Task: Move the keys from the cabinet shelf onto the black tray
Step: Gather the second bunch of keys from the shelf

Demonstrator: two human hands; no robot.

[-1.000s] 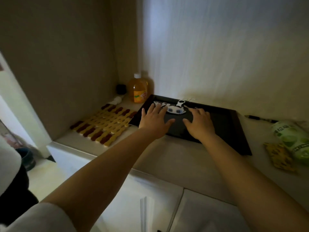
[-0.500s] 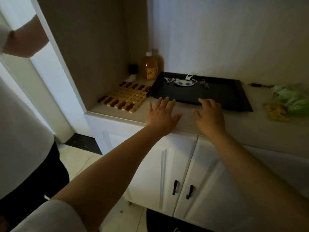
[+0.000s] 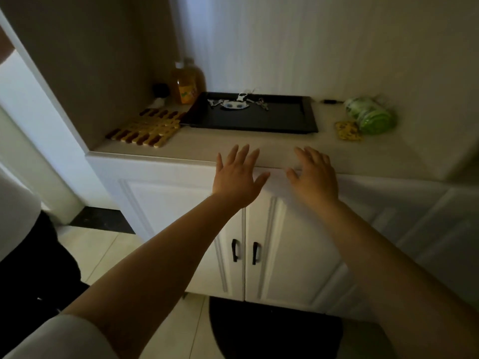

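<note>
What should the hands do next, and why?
Probably just draw back and stop. The keys lie on the black tray, and the left hand and right hand are both open and empty at the counter's front edge.

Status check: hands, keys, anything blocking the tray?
Left hand and right hand open, empty, at the counter's front edge. Bunch of keys with white charm lies on the black rectangular tray. Nothing in the way.

I see a dim room. A beige countertop (image 3: 233,145) sits in a pale-walled alcove. Below the countertop, white cabinet doors (image 3: 285,242) carry two black handles (image 3: 245,252). Beneath them lie pale floor tiles (image 3: 103,255).
</note>
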